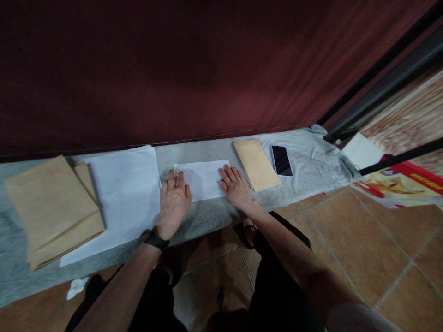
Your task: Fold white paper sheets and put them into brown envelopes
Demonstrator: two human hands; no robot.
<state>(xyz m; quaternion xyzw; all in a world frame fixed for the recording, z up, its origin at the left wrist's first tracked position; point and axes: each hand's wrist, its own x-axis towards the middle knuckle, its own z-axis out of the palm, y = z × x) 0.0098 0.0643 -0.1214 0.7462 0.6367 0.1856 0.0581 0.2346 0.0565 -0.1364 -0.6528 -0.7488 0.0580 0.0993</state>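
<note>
A folded sheet of white paper (203,180) lies flat on the grey cloth, a crease showing near its middle. My left hand (173,198) rests on its left end, fingers stretched out and a dark band on the wrist. On the right end lies my right hand (236,185), flat with its fingers extended. Larger white sheets (128,193) are spread to the left of my left hand. Just past my right hand is a small stack of brown envelopes (256,165).
Bigger brown envelopes (51,207) overlap the white sheets at the far left. A phone (282,161) lies right of the small envelopes. The grey cloth (311,161) covers a narrow bench against a dark red curtain (194,69). Crumpled tissue (76,287) is on the tiled floor.
</note>
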